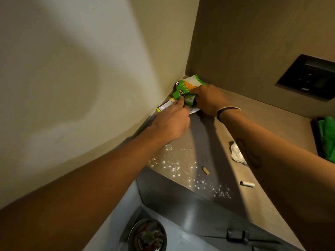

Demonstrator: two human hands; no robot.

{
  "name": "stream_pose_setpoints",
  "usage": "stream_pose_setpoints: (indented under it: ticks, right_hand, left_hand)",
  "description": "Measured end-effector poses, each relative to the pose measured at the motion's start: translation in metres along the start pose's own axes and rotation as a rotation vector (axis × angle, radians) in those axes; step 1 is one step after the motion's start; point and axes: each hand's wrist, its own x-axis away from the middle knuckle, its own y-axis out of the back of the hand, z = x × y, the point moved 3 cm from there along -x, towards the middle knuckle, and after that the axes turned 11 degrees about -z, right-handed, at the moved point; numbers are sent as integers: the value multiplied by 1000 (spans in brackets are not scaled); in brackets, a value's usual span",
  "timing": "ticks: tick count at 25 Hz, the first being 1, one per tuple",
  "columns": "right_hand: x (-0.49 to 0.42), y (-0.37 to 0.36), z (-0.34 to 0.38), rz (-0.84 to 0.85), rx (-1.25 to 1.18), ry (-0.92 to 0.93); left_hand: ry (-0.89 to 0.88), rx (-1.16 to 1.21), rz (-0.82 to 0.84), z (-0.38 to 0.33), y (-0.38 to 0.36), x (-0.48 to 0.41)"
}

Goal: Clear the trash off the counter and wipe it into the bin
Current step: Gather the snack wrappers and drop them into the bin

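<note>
A green snack wrapper lies in the far corner of the beige counter, where two walls meet. My right hand is closed on its right side. My left hand pinches its lower left edge with fingers and thumb. A small white and yellow wrapper lies against the wall just left of my left hand. White crumbs are scattered over the counter near its front edge. A crumpled white tissue, a brown butt and a white butt lie nearer me.
A round metal bin with trash inside stands on the floor below the counter edge. A green cloth sits in a dark holder at the right. A black socket plate is set in the right wall. A dark cabinet handle shows below.
</note>
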Motion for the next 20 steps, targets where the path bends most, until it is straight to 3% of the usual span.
stream_pose_setpoints:
  ticks: [2, 4, 7, 9, 14, 17, 20]
  right_hand:
    - [10, 17, 2, -127, 37, -32]
    - [30, 45, 7, -360, -21, -44]
    - [97, 87, 31, -750, -247, 77]
    - [163, 101, 46, -859, -384, 156]
    - [340, 48, 121, -594, -680, 295]
    - [425, -48, 165, -318, -722, 262]
    - [460, -161, 158, -34, -505, 178]
  left_hand:
    - [-8, 21, -115, -4, 16, 8]
    - [31, 71, -302, -5, 39, 26]
    - [99, 181, -610, -1, 74, 83]
    - [119, 278, -760, 5, 83, 141]
    - [324, 378, -725, 18, 40, 319]
    - [490, 387, -497, 22, -31, 408]
    - [532, 339, -207, 29, -117, 460]
